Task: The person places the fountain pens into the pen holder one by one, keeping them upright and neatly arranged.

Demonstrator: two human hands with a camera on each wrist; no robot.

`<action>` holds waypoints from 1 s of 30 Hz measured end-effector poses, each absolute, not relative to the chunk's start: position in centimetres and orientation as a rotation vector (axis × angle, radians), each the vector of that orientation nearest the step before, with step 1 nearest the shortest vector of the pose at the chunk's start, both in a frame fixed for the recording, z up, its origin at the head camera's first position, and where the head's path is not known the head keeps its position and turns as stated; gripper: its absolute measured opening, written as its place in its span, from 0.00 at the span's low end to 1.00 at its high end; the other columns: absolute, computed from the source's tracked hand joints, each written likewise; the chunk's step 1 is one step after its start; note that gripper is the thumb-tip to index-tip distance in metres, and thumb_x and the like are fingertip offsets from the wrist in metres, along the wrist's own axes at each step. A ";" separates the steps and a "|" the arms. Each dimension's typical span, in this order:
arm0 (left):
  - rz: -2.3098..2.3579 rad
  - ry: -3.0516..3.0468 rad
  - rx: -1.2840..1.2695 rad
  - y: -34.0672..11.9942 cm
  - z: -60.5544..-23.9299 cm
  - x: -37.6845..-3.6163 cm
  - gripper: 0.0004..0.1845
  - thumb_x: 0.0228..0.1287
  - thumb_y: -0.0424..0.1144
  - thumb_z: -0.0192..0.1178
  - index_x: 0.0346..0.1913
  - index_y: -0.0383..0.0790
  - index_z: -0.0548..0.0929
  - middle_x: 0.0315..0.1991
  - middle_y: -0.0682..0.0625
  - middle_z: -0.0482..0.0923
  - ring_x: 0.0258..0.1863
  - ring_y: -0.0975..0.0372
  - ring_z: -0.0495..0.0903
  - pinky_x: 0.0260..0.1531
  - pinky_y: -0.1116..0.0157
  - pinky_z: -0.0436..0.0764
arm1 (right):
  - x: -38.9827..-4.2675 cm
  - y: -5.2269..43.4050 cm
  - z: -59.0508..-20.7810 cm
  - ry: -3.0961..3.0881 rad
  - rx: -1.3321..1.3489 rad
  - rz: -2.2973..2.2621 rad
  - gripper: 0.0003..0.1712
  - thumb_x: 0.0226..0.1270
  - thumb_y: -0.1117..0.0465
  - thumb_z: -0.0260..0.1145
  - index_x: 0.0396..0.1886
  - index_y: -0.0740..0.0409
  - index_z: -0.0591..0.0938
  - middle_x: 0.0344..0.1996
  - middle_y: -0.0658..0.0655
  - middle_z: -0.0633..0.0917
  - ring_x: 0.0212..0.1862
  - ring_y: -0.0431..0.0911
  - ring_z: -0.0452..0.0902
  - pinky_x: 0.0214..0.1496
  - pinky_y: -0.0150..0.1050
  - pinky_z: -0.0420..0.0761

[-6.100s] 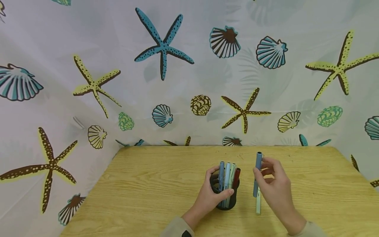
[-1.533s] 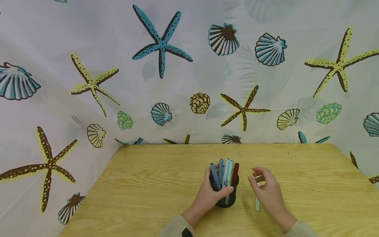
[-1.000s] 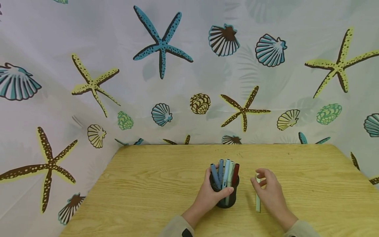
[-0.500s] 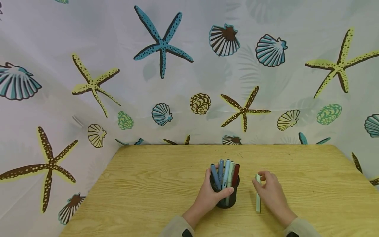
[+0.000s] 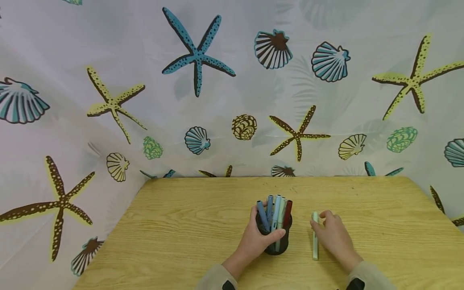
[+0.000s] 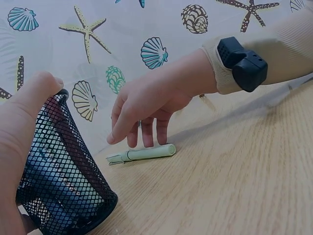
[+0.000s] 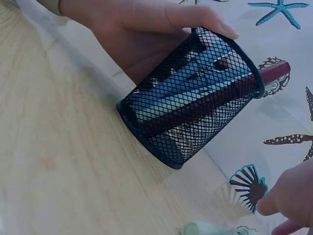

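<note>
My left hand [image 5: 255, 235] grips a black mesh pen holder [image 5: 277, 246], thumb across its near side. Several pens stand in it: a blue pen [image 5: 262, 214] leaning left, a second blue one, a light blue pen [image 5: 276, 211], a pale green one and a dark red pen [image 5: 287, 213]. To the right, a pale green pen [image 5: 315, 243] with a clip [image 6: 116, 159] lies flat on the table. My right hand [image 5: 335, 237] is over its far end, fingers loosely bent. In the left wrist view the fingertips hang just behind the pen, with the thumb [image 6: 117, 132] apart from it.
The wooden table [image 5: 188, 225] reaches back to a pale curtain [image 5: 224, 100] printed with starfish and shells. The curtain also encloses both sides. A dark wrist device [image 6: 243, 63] sits on the right sleeve.
Earlier my right hand held a blue pen upright; that pen now leans in the holder. The right hand has since lowered toward the lying green pen. My left hand keeps its grip.
</note>
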State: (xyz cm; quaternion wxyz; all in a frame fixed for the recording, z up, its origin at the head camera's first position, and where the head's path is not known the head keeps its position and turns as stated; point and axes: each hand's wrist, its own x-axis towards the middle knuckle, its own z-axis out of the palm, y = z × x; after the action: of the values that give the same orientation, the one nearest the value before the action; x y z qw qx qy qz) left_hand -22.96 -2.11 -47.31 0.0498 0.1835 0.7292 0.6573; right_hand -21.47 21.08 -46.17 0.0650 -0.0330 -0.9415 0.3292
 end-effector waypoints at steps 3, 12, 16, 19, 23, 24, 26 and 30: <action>2.004 2.220 0.552 -2.1 -47.3 -23.1 0.43 0.55 0.48 0.66 0.69 0.56 0.52 0.59 0.49 0.64 0.53 0.57 0.70 0.48 0.56 0.73 | -22.0 21.2 -45.8 -2.895 -0.115 1.003 0.25 0.66 0.52 0.58 0.47 0.73 0.73 0.38 0.69 0.77 0.35 0.53 0.73 0.34 0.47 0.74; 2.005 2.216 0.546 -2.2 -47.0 -23.0 0.44 0.55 0.46 0.67 0.69 0.56 0.51 0.60 0.48 0.63 0.54 0.56 0.69 0.48 0.55 0.73 | -23.0 20.9 -45.6 -2.980 -0.205 0.953 0.19 0.66 0.51 0.59 0.28 0.66 0.73 0.32 0.67 0.70 0.27 0.52 0.67 0.25 0.41 0.67; 2.021 2.188 0.542 -2.3 -46.9 -23.1 0.43 0.55 0.46 0.66 0.69 0.57 0.51 0.60 0.48 0.64 0.54 0.57 0.70 0.48 0.56 0.73 | -23.1 20.6 -45.4 -3.000 -0.237 0.943 0.19 0.64 0.51 0.60 0.26 0.62 0.69 0.29 0.63 0.67 0.25 0.51 0.65 0.24 0.40 0.64; 2.031 2.172 0.549 -2.2 -46.9 -23.2 0.43 0.56 0.46 0.66 0.69 0.55 0.51 0.59 0.49 0.64 0.53 0.57 0.70 0.48 0.57 0.73 | -23.2 20.6 -45.2 -3.024 -0.242 0.940 0.19 0.62 0.52 0.63 0.28 0.64 0.70 0.29 0.63 0.66 0.26 0.52 0.65 0.24 0.41 0.65; 2.026 2.168 0.562 -2.3 -46.7 -23.1 0.43 0.56 0.46 0.66 0.69 0.55 0.51 0.59 0.48 0.64 0.53 0.57 0.70 0.48 0.57 0.74 | -23.2 20.6 -45.2 -3.041 -0.242 0.936 0.15 0.58 0.58 0.63 0.34 0.66 0.72 0.31 0.64 0.67 0.26 0.52 0.66 0.24 0.41 0.67; 2.024 2.170 0.564 -2.3 -46.7 -23.1 0.43 0.56 0.46 0.66 0.69 0.55 0.51 0.59 0.48 0.64 0.53 0.56 0.70 0.48 0.57 0.74 | -23.2 20.7 -45.2 -3.043 -0.235 0.927 0.13 0.58 0.60 0.62 0.35 0.66 0.72 0.31 0.64 0.68 0.26 0.52 0.67 0.24 0.41 0.68; 2.023 2.170 0.569 -2.4 -46.6 -23.1 0.42 0.56 0.45 0.66 0.69 0.55 0.51 0.59 0.47 0.64 0.53 0.56 0.70 0.47 0.56 0.74 | -23.2 20.7 -45.2 -3.050 -0.227 0.920 0.12 0.57 0.62 0.60 0.37 0.66 0.73 0.30 0.63 0.71 0.25 0.51 0.68 0.24 0.41 0.69; 2.015 2.173 0.566 -2.4 -46.4 -23.1 0.42 0.56 0.45 0.66 0.68 0.59 0.52 0.59 0.47 0.63 0.53 0.55 0.70 0.47 0.56 0.74 | -23.2 20.8 -45.1 -3.062 -0.220 0.910 0.11 0.57 0.63 0.60 0.37 0.66 0.74 0.27 0.59 0.76 0.24 0.49 0.69 0.24 0.40 0.70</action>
State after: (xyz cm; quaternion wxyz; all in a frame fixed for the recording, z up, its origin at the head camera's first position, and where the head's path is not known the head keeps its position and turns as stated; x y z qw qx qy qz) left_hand -23.08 -2.37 -46.42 0.0621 0.1872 0.7188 0.6667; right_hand -23.15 20.80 -45.14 -0.0299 -0.0688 -0.9558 0.2841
